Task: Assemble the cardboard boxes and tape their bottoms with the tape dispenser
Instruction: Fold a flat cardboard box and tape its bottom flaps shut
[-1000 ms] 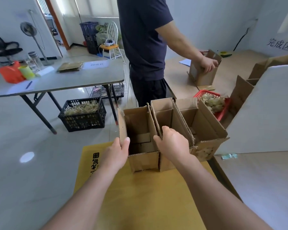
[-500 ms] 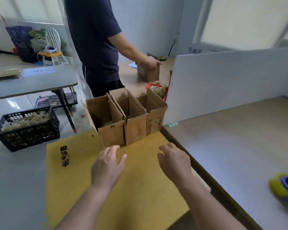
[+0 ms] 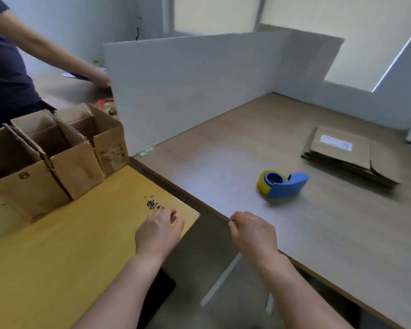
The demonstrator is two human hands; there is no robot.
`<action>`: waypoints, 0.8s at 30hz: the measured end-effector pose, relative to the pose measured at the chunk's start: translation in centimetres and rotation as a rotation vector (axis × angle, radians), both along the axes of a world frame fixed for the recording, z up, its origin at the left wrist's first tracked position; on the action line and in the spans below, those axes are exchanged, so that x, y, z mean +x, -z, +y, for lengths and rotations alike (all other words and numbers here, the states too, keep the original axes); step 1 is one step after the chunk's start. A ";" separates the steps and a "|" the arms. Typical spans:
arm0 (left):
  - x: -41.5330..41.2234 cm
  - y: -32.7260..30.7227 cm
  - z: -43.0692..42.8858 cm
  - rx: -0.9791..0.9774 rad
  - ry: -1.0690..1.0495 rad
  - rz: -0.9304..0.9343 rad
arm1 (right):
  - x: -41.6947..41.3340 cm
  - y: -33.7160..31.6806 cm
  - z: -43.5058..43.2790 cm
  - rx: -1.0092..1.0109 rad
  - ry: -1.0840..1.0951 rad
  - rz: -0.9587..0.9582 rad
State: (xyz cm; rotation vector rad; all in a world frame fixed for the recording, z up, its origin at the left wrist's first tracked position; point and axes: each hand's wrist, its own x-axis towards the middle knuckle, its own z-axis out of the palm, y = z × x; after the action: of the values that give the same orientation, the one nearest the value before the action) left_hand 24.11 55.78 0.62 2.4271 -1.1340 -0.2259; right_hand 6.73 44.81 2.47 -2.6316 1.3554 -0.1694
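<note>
Three assembled brown cardboard boxes [image 3: 57, 162] stand open-topped in a row at the far end of a yellow surface [image 3: 57, 245] on the left. A blue and yellow tape dispenser [image 3: 281, 184] lies on the wooden table [image 3: 318, 233] to the right. Beyond it sits a stack of flat cardboard boxes [image 3: 347, 153]. My left hand [image 3: 158, 231] hovers over the yellow surface's right corner, fingers relaxed and holding nothing. My right hand [image 3: 253, 233] is at the table's near edge, fingers loosely curled and empty.
A white foam partition [image 3: 199, 86] stands along the table's far and left sides. Another person in a dark shirt [image 3: 5, 67] stands at the back left, arm stretched behind the partition. A gap separates the yellow surface from the table.
My view has swung right from the boxes toward the table. Both hands let go of the boxes and drew back; the right hand now reaches the table's edge, with dispenser and flat stack in sight.
</note>
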 end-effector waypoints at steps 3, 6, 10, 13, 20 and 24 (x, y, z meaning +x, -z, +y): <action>-4.3 -0.2 -5.1 -0.022 0.100 -0.003 | -5.0 0.5 -3.5 0.009 0.136 0.020; -9.3 -0.5 -10.9 -0.053 0.220 0.022 | -10.4 0.9 -7.4 0.011 0.241 0.027; -16.1 -0.3 -18.6 -0.034 0.351 0.026 | -17.7 1.7 -12.8 0.009 0.370 -0.015; -20.4 -0.2 -24.0 -0.020 0.391 0.014 | -22.4 2.5 -16.7 0.000 0.437 -0.031; -26.7 -0.4 -33.5 -0.023 0.478 0.056 | -29.7 3.2 -23.8 0.000 0.579 -0.033; -27.5 -0.5 -39.0 -0.013 0.527 0.084 | -32.1 3.0 -28.2 0.019 0.654 -0.064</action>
State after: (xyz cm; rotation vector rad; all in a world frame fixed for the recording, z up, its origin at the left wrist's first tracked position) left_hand -3.40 16.78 1.08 2.0396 -1.7079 -0.4745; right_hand -25.37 16.60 -0.55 -2.0478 2.1224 -0.3146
